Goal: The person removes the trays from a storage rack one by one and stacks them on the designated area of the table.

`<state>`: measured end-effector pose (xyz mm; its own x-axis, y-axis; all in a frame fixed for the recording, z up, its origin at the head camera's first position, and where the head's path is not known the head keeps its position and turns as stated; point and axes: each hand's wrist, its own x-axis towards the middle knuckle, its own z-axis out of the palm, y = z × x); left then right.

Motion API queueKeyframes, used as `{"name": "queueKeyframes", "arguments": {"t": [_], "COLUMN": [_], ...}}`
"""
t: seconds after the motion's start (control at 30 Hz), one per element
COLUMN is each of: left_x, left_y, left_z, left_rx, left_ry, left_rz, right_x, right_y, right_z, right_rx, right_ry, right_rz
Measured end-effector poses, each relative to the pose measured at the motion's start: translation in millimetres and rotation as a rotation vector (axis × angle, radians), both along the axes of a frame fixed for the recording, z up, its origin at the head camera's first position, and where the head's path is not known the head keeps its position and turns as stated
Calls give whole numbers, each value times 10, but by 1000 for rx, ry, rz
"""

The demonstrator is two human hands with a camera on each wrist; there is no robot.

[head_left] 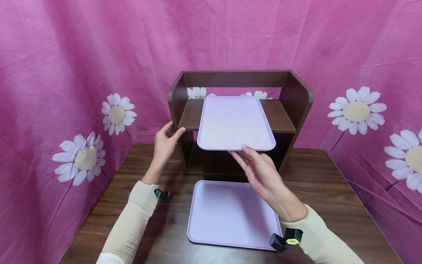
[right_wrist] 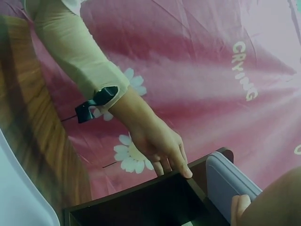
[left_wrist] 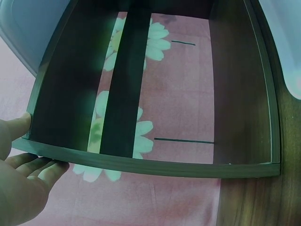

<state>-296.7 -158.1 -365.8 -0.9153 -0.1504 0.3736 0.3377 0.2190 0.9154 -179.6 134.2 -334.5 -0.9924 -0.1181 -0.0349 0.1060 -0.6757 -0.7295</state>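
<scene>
A dark brown two-level shelf unit (head_left: 300, 96) stands on the table. My right hand (head_left: 263, 174) pinches the near edge of a light purple tray (head_left: 235, 123), thumb on top and fingers underneath. That tray overlaps the upper board (head_left: 280, 113) in the head view, its near end jutting out past the board's front edge. On the unit's left side, my left hand (head_left: 166, 145) grips the side panel beside the upper board; in the left wrist view its thumb and fingers (left_wrist: 49, 172) lie either side of the panel's front edge. A second purple tray (head_left: 227, 216) lies flat on the table in front.
The unit's lower compartment (head_left: 214, 161) opens below the upper board, behind the second tray. Wood-grain tabletop (head_left: 316, 176) extends to both sides. A pink curtain with daisies (head_left: 138, 55) hangs close behind and around the table. Each wrist wears a small black camera.
</scene>
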Motion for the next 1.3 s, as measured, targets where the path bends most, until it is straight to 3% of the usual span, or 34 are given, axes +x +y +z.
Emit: {"name": "queueKeyframes", "arguments": {"t": [0.47, 0.93, 1.3], "left_x": [-5, -19, -19], "left_y": [2, 7, 2], "left_z": [3, -6, -7], "left_rx": [3, 3, 6], "left_ry": [4, 12, 19], "left_rz": [-3, -15, -20], "right_x": [-18, -16, -13], "right_y": [1, -6, -30], "right_z": [45, 40, 53], "right_rx": [-113, -111, -119], "right_ry": [-83, -48, -18], "right_rz": [-71, -240, -267]}}
